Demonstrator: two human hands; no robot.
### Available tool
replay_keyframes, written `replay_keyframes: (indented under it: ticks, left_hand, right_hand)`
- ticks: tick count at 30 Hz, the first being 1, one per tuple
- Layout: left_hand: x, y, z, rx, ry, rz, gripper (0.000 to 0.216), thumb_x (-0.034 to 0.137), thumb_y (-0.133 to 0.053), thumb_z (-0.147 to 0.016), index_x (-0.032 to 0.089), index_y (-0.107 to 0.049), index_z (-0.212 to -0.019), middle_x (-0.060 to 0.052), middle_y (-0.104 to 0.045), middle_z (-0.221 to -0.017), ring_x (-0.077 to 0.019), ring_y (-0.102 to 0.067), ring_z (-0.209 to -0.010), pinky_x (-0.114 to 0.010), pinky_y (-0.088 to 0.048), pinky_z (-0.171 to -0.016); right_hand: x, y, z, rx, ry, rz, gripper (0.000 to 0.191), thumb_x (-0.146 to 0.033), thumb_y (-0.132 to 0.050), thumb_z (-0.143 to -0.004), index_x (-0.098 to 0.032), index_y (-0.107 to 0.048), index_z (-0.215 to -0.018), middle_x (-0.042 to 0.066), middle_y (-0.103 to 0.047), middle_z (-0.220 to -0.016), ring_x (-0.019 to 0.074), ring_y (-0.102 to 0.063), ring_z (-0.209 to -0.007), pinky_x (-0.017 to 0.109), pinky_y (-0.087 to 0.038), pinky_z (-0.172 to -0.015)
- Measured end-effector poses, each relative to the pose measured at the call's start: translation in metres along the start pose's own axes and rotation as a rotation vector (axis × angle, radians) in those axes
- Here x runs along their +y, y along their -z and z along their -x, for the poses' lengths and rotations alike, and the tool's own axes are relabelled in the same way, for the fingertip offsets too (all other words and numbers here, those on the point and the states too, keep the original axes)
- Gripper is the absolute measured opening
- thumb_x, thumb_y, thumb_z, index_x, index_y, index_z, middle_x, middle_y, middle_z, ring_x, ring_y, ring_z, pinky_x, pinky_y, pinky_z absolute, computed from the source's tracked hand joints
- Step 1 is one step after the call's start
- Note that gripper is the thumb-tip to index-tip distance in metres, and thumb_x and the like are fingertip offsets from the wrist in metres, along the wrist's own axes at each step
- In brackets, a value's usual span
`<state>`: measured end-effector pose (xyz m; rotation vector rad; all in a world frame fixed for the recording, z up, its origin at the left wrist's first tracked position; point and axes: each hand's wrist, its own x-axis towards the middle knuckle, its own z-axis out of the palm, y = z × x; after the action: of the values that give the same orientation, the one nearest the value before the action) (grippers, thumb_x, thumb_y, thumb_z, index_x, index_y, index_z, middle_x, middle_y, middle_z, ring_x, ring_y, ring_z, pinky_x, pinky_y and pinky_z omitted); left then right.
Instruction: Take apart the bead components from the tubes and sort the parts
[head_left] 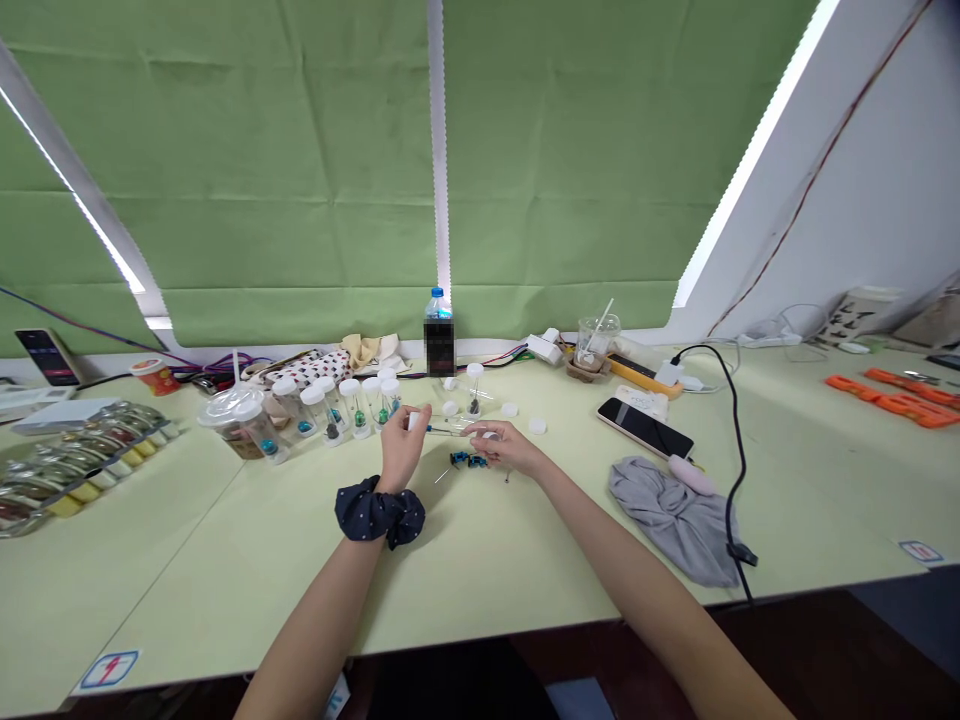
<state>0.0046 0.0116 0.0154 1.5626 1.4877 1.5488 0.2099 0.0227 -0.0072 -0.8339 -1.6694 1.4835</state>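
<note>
- Pinched at both ends between closed fingertips: clear tube [452,428], just above frame centre, in left hand [403,447] and right hand [504,447].
- Held just over the table [225,560], long axis running left to right, nearly level.
- Just below it: small blue parts [466,460] on the tabletop.
- Left of centre: row of white-capped vials [337,405].
- Behind, at centre: water bottle [438,335], label blurred, no writing readable.

Left hand [401,449], right hand [507,447]: fingers pinched
</note>
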Motion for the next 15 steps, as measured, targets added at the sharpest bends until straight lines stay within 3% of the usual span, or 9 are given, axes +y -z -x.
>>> replay_keyframes:
  ticks: [3, 6, 10, 15]
  left_hand:
    - [0.002, 0.0, 0.001, 0.106, -0.002, -0.038, 0.035, 0.052, -0.053, -0.078, 0.019, -0.049, -0.067, 0.006, -0.036, -0.051, -0.0105, -0.034, -0.049, -0.023, -0.027, -0.048]
    - [0.005, 0.0, 0.003, 0.154, -0.056, -0.097, 0.032, 0.049, -0.053, -0.079, 0.019, -0.049, -0.068, 0.004, -0.039, -0.056, -0.0115, -0.037, -0.053, -0.023, -0.029, -0.052]
    - [0.01, -0.004, 0.009, 0.069, -0.182, -0.154, 0.025, 0.044, -0.054, -0.08, 0.019, -0.05, -0.076, 0.002, -0.049, -0.065, -0.0128, -0.043, -0.059, -0.023, -0.034, -0.057]
    - [0.01, -0.008, 0.012, -0.041, -0.238, -0.201, 0.024, 0.043, -0.054, -0.08, 0.02, -0.051, -0.082, 0.001, -0.052, -0.069, -0.013, -0.045, -0.06, -0.023, -0.035, -0.059]
  right_hand:
    - [0.003, 0.005, -0.001, 0.042, -0.046, -0.127, 0.036, -0.039, -0.069, -0.07, -0.015, -0.064, -0.097, -0.006, -0.046, -0.055, 0.0032, -0.028, -0.042, 0.017, -0.021, -0.04]
    - [0.003, 0.009, 0.001, 0.018, -0.152, -0.246, 0.041, -0.033, -0.07, -0.069, -0.016, -0.062, -0.105, -0.006, -0.05, -0.056, 0.0028, -0.028, -0.041, 0.017, -0.019, -0.04]
    - [0.003, 0.013, 0.001, -0.074, -0.267, -0.352, 0.046, -0.023, -0.069, -0.069, -0.018, -0.06, -0.114, 0.002, -0.064, -0.072, 0.0033, -0.035, -0.044, 0.016, -0.025, -0.041]
    - [0.005, 0.016, -0.003, -0.029, -0.36, -0.457, 0.031, -0.016, -0.067, -0.069, -0.012, -0.065, -0.099, 0.009, -0.067, -0.084, 0.0024, -0.036, -0.044, 0.014, -0.023, -0.035]
